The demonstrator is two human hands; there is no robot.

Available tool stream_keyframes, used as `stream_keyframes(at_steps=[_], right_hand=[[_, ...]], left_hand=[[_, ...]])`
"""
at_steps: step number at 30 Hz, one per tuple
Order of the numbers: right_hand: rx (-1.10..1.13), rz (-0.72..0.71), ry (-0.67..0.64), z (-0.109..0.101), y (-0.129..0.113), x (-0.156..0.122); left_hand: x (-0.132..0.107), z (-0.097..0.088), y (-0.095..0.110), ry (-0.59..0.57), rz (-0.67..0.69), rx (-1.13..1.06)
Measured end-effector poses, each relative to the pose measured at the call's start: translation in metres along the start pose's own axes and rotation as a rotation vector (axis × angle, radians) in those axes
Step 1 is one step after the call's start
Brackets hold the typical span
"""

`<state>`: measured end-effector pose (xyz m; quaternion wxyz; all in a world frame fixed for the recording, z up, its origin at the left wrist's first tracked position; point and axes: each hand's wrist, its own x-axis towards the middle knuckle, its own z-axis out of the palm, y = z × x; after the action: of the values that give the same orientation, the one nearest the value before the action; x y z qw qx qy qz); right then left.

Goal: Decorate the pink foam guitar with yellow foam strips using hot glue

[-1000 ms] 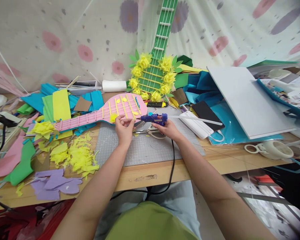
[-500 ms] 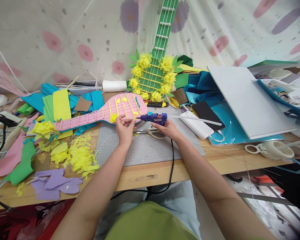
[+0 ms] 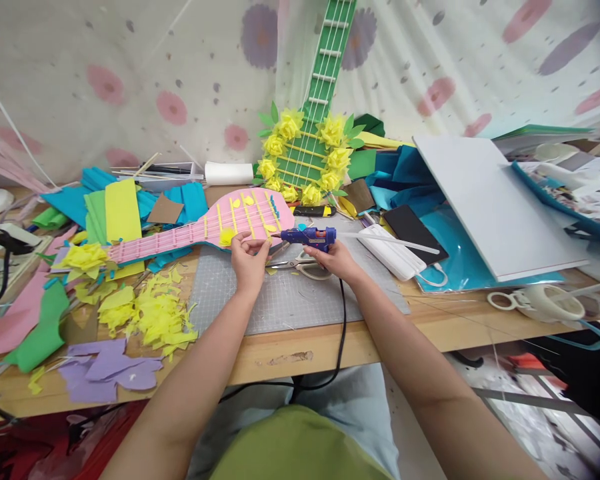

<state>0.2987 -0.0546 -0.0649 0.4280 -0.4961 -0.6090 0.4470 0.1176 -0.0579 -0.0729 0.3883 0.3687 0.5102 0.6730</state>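
While the blue hot glue gun [image 3: 307, 236] is held level by the right hand [image 3: 337, 260], with its handle wrapped in that grip, its nozzle is pointed at the fingertips of the left hand [image 3: 250, 263], close to them. The left grip is kept narrow, thumb and fingers drawn together; whether anything is pinched there cannot be told at this scale. A small yellow paper flower [image 3: 227, 236] is seen just beside those fingers, set against the lower edge of the pink toy guitar [image 3: 213, 223], and contact between flower and hand cannot be made out. The gun is placed above the grey cutting mat [image 3: 300, 303], near the scissors [image 3: 314, 269], and its black cable [image 3: 344, 313] is hung over the front of the wooden surface [image 3: 260, 357]. A long translucent glue stick [image 3: 395, 243] is extended from its rear. By judgement, the gun should be found light and rigid, though a slight drag may be given by the cable; it is best taken by the handle, with the probably hot nozzle avoided. The flower should be found very light, soft and easily crushed, so it is best held by its base rather than by its petals. The guitar, likely of paper or card, should be steadied at its body, since its thin strings could easily be pulled loose.
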Motion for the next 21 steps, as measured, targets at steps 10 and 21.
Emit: stream_keyframes(at_steps=[10,21], right_hand=[[-0.196,0.072,0.423,-0.031,0.015,0.012],[-0.732,0.216,0.425,-0.048,0.034,0.029]], left_hand=[[-0.002,0.000,0.001,-0.029,0.008,-0.065],[0.015,-0.002,0.021,-0.159,0.099,-0.001]])
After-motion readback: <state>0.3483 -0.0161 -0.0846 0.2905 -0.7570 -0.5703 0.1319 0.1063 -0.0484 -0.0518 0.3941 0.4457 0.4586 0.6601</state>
